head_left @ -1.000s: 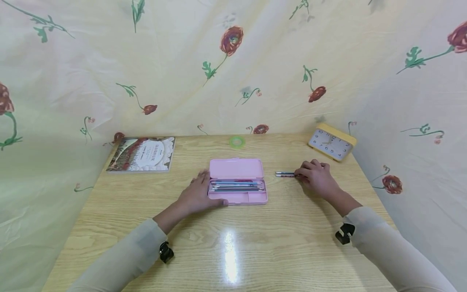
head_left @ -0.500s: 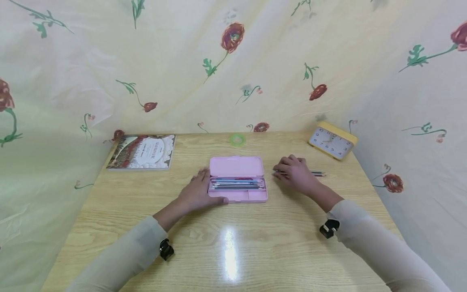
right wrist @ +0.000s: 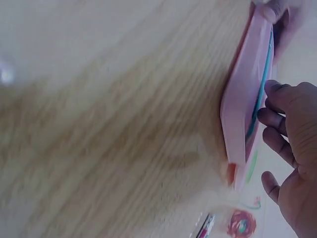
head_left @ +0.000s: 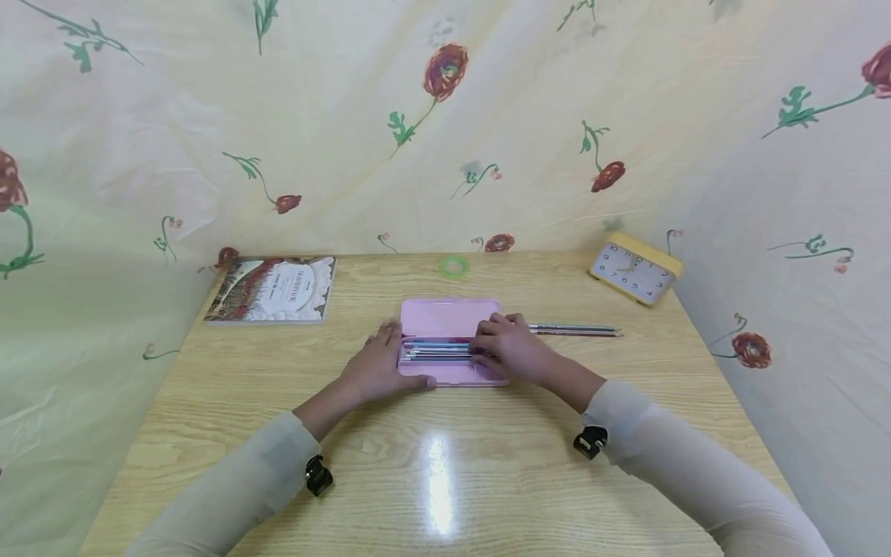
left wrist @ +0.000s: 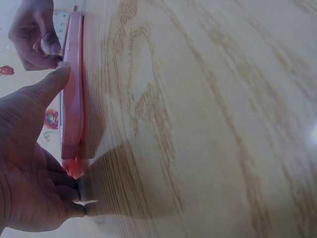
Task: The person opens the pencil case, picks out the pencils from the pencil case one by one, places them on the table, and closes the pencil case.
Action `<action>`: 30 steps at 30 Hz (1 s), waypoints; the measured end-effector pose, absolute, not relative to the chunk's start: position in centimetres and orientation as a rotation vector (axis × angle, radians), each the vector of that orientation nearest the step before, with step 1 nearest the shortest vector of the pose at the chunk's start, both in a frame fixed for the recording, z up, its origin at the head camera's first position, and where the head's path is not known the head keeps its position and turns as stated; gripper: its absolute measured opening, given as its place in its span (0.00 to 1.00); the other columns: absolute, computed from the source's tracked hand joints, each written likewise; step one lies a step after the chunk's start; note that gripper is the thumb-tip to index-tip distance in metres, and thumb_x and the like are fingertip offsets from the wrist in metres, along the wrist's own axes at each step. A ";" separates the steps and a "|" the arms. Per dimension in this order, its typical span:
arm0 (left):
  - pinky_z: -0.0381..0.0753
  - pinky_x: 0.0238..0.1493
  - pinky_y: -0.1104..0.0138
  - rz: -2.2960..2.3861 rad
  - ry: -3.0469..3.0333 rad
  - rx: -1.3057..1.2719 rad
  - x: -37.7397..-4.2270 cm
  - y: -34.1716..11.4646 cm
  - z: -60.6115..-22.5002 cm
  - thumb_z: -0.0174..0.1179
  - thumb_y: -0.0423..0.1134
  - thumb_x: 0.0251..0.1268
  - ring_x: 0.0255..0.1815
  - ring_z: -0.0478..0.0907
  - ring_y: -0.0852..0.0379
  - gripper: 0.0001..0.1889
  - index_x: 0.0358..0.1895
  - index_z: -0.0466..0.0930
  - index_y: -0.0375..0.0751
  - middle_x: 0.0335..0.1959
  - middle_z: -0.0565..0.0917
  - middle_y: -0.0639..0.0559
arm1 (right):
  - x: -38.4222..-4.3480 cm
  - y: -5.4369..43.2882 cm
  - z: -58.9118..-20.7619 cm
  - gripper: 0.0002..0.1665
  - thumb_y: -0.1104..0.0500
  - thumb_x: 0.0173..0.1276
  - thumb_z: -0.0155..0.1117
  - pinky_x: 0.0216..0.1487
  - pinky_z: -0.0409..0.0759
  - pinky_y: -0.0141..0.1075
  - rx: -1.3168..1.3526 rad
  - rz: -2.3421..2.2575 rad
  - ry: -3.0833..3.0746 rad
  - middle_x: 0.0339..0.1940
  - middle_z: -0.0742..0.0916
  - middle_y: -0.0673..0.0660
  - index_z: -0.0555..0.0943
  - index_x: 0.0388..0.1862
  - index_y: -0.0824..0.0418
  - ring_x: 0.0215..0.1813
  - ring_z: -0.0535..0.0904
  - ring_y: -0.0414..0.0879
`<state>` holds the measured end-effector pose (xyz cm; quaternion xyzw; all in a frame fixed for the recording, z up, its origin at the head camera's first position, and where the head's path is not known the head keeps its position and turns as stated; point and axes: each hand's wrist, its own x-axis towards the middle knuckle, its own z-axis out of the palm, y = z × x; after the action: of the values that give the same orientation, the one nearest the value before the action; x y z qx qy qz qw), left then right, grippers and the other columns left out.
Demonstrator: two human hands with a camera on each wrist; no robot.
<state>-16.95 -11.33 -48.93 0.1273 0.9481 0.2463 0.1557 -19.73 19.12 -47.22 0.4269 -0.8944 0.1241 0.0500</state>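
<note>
A pink pencil case [head_left: 452, 377] lies with its lid [head_left: 445, 316] folded back, several pencils [head_left: 435, 352] side by side in its long compartment. My left hand [head_left: 376, 367] holds the case's left end, thumb along the front rim [left wrist: 72, 74] and fingers at the end and back. Over the right half of the case, my right hand [head_left: 513, 352] reaches in with bent fingers, hiding the pencils' right ends. In the right wrist view, the thumb and index finger stand apart, fingertips right at a blue-green pencil [right wrist: 264, 82].
A few pencils [head_left: 574, 330] lie on the wooden table [head_left: 529, 464] right of the case. Behind it is a green ring [head_left: 454, 268]. A yellow alarm clock [head_left: 636, 269] stands at the back right, a book [head_left: 271, 290] lies back left, and flowered cloth hangs around the table.
My right hand has moved left, from the right part of the loose pencils, past their left ends, to over the case. The loose pencils stay on the table. My left hand has not moved.
</note>
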 end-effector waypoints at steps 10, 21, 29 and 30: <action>0.58 0.90 0.38 0.705 2.716 0.368 -16.9 -11.4 -49.0 0.70 0.80 0.58 0.93 0.46 0.29 0.75 0.91 0.40 0.31 0.94 0.44 0.36 | -19.4 18.4 -47.6 0.05 0.55 0.76 0.77 0.55 0.80 0.61 1.270 0.384 -2.768 0.44 0.89 0.50 0.93 0.47 0.53 0.48 0.80 0.48; 0.58 0.90 0.38 0.698 2.716 0.367 -17.0 -11.4 -49.0 0.70 0.81 0.58 0.93 0.47 0.28 0.75 0.91 0.40 0.31 0.94 0.44 0.37 | -19.5 17.9 -47.5 0.04 0.56 0.79 0.75 0.56 0.78 0.57 1.175 0.478 -2.923 0.45 0.88 0.48 0.88 0.48 0.52 0.50 0.79 0.47; 0.58 0.90 0.38 0.703 2.721 0.372 -17.0 -11.4 -49.0 0.70 0.81 0.58 0.93 0.47 0.28 0.75 0.91 0.41 0.31 0.94 0.44 0.37 | -19.3 17.2 -47.7 0.05 0.58 0.78 0.74 0.58 0.80 0.63 1.198 0.489 -2.861 0.48 0.91 0.50 0.87 0.49 0.53 0.53 0.83 0.50; 0.58 0.90 0.38 0.706 2.719 0.372 -16.9 -11.4 -49.0 0.70 0.80 0.58 0.92 0.47 0.28 0.75 0.91 0.41 0.31 0.94 0.44 0.37 | -19.3 17.1 -47.7 0.05 0.58 0.79 0.73 0.59 0.80 0.63 1.201 0.486 -2.863 0.48 0.91 0.50 0.88 0.50 0.54 0.53 0.83 0.50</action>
<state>-16.94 -11.44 -48.96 0.1297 0.9482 0.2461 0.1534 -19.27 17.08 -47.67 0.3823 -0.9110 0.1546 -0.0003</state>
